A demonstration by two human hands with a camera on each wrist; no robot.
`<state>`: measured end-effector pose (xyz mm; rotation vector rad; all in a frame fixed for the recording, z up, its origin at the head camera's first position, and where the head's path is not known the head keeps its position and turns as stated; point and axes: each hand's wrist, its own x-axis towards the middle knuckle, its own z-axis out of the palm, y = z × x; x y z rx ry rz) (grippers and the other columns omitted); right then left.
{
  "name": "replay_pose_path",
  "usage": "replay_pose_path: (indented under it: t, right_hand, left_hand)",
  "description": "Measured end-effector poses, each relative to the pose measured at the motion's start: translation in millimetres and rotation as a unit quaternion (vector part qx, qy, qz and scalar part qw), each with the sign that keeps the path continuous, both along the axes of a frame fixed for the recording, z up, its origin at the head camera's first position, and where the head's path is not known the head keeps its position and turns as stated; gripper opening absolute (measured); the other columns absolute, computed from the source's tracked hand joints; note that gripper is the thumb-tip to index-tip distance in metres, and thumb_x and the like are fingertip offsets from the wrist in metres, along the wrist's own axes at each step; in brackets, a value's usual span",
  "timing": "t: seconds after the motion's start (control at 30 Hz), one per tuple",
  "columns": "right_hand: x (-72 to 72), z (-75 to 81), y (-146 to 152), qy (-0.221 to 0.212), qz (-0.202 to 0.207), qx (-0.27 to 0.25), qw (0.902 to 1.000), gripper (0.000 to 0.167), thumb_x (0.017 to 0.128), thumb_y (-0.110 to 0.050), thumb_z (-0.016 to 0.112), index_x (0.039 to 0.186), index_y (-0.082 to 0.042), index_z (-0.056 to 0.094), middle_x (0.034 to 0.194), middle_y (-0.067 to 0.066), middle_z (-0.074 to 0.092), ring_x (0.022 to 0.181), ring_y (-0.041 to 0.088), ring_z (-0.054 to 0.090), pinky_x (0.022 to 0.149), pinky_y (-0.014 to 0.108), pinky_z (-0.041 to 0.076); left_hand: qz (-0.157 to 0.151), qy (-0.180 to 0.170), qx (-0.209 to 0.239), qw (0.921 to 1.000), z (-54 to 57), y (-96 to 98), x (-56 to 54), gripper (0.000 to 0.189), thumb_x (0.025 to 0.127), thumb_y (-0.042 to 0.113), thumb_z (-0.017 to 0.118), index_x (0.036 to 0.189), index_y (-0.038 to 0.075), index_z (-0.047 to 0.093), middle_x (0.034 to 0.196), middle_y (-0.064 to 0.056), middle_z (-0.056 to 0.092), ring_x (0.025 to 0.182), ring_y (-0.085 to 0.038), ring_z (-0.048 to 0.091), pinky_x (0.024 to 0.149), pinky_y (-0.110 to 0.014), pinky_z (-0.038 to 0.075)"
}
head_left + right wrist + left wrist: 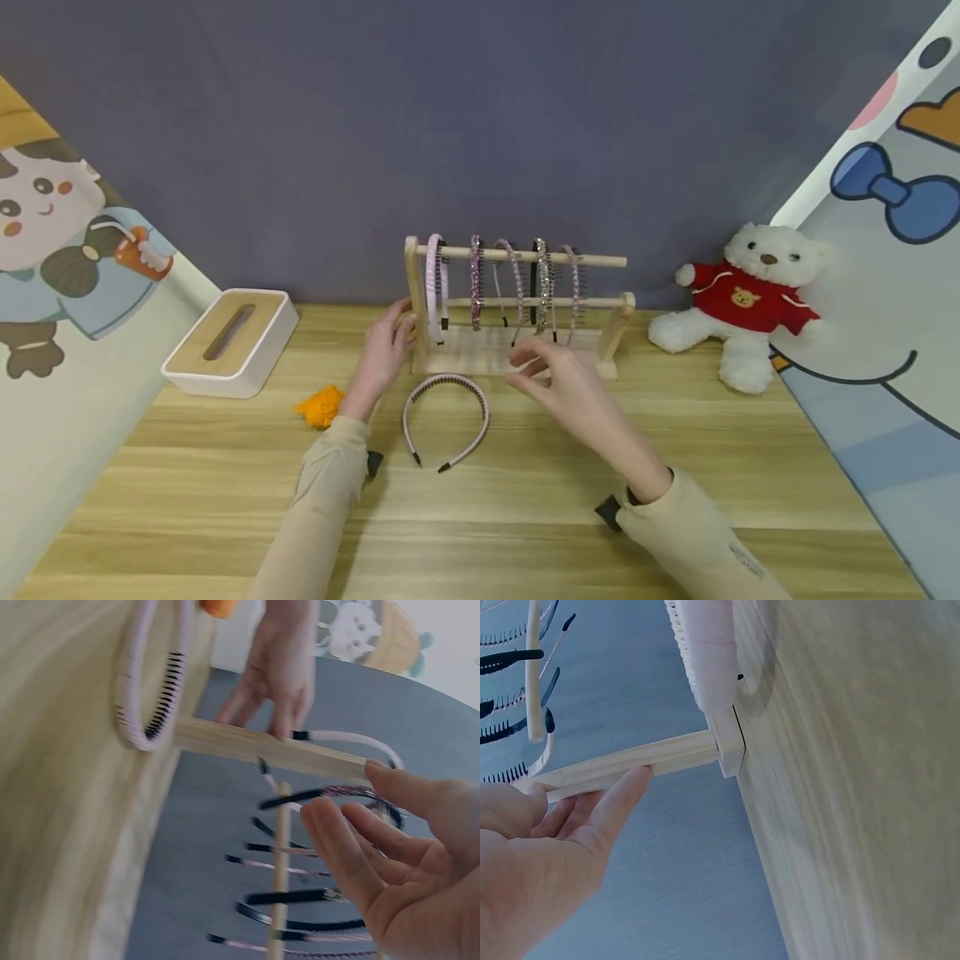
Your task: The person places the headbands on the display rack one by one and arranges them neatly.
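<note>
A wooden headband rack [603, 261] stands at the back of the table. Several headbands hang on it: a thick pale pink one [431, 292] at the left end, a purple glittery one [476, 283], a silver glittery one [543, 287] and thin pink ones. My left hand [386, 350] grips the rack's left upright [675, 750], thumb and fingers on either side of the wood. In front of the rack's right half hovers my right hand [566, 379], fingers loosely bent, nothing held. A pale pink headband [448, 378] with inner teeth lies on the table before the rack.
Left of my left hand lies an orange fuzzy bundle [322, 407]. Farther left is a white tissue box [258, 358] with a wooden lid. A white teddy bear [750, 292] in a red sweater sits at the right. A dark wall rises behind the rack.
</note>
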<state>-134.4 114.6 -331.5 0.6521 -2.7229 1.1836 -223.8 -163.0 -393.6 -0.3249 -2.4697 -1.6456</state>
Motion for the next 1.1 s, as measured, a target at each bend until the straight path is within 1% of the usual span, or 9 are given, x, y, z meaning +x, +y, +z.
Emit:
replay_pose_path:
  t: [0.1, 0.2, 0.3, 0.4, 0.57, 0.7, 0.87, 1.1]
  right_hand:
    - [-6.9, -9.3, -6.1, -0.023, 0.013, 0.007, 0.9996, 0.025, 0.098, -0.010, 0.080, 0.118, 0.003, 0.072, 0.112, 0.016, 0.077, 0.095, 0.029, 0.077, 0.081, 0.037, 0.070]
    - [-12.8, -19.0, -13.9, -0.036, 0.028, 0.014, 0.9989, 0.023, 0.098, -0.010, 0.080, 0.116, 0.003, 0.073, 0.111, 0.017, 0.077, 0.095, 0.029, 0.077, 0.080, 0.035, 0.070]
    - [-18.5, -29.6, -22.2, -0.060, 0.036, 0.018, 0.9974, 0.023, 0.098, -0.008, 0.080, 0.116, 0.004, 0.073, 0.111, 0.017, 0.076, 0.095, 0.028, 0.077, 0.082, 0.033, 0.069]
    - [-23.1, -38.6, -28.6, -0.078, 0.031, 0.026, 0.9961, 0.024, 0.096, -0.007, 0.082, 0.115, 0.004, 0.073, 0.109, 0.016, 0.076, 0.095, 0.028, 0.077, 0.083, 0.033, 0.069]
    - [-29.5, -50.1, -30.6, -0.083, 0.032, 0.039, 0.9953, 0.028, 0.092, -0.004, 0.086, 0.114, 0.005, 0.073, 0.108, 0.016, 0.076, 0.094, 0.029, 0.078, 0.080, 0.030, 0.069]
    - [-35.1, -56.8, -30.7, -0.092, 0.039, 0.049, 0.9938, 0.033, 0.089, -0.002, 0.087, 0.117, 0.007, 0.071, 0.111, 0.019, 0.075, 0.095, 0.029, 0.078, 0.081, 0.028, 0.069]
    - [-42.7, -63.4, -31.7, -0.098, 0.043, 0.078, 0.9912, 0.037, 0.087, -0.002, 0.088, 0.118, 0.006, 0.071, 0.113, 0.018, 0.075, 0.093, 0.026, 0.077, 0.082, 0.029, 0.068]
    - [-49.0, -63.9, -35.0, -0.105, 0.044, 0.106, 0.9878, 0.039, 0.087, -0.004, 0.089, 0.121, 0.006, 0.072, 0.112, 0.016, 0.076, 0.095, 0.025, 0.076, 0.086, 0.032, 0.067]
  left_hand:
    - [-0.002, 0.006, -0.001, 1.0000, 1.4, 0.2, -0.8, 0.042, 0.115, 0.004, 0.046, 0.155, -0.008, 0.046, 0.153, -0.033, 0.051, 0.130, -0.050, 0.060, 0.102, -0.050, 0.062]
    - [0.001, 0.010, -0.003, 0.9999, 3.1, 0.0, -1.3, 0.041, 0.115, 0.004, 0.047, 0.155, -0.008, 0.047, 0.152, -0.033, 0.052, 0.129, -0.050, 0.061, 0.101, -0.049, 0.063]
    - [0.002, 0.009, -0.003, 1.0000, 4.0, -0.3, -1.4, 0.041, 0.115, 0.004, 0.047, 0.154, -0.009, 0.047, 0.151, -0.034, 0.052, 0.129, -0.050, 0.061, 0.101, -0.049, 0.063]
    - [0.001, 0.007, -0.004, 1.0000, 3.9, -0.2, -0.9, 0.041, 0.115, 0.004, 0.047, 0.154, -0.009, 0.047, 0.151, -0.034, 0.052, 0.128, -0.050, 0.062, 0.101, -0.049, 0.063]
    - [0.000, 0.008, -0.006, 0.9999, 0.6, 0.3, -0.6, 0.041, 0.115, 0.004, 0.047, 0.154, -0.009, 0.047, 0.152, -0.033, 0.052, 0.129, -0.051, 0.062, 0.101, -0.051, 0.063]
    - [-0.001, 0.006, -0.001, 1.0000, -0.2, -0.1, 0.7, 0.041, 0.115, 0.004, 0.046, 0.155, -0.009, 0.046, 0.152, -0.033, 0.051, 0.131, -0.050, 0.060, 0.102, -0.050, 0.062]
    - [0.000, 0.002, 0.002, 1.0000, 1.4, -0.1, 1.3, 0.042, 0.116, 0.005, 0.046, 0.155, -0.008, 0.046, 0.152, -0.032, 0.052, 0.131, -0.050, 0.060, 0.102, -0.049, 0.062]
    - [0.001, -0.003, 0.005, 1.0000, 2.0, 0.5, 0.8, 0.042, 0.116, 0.005, 0.046, 0.156, -0.008, 0.046, 0.154, -0.032, 0.050, 0.132, -0.050, 0.059, 0.103, -0.052, 0.061]
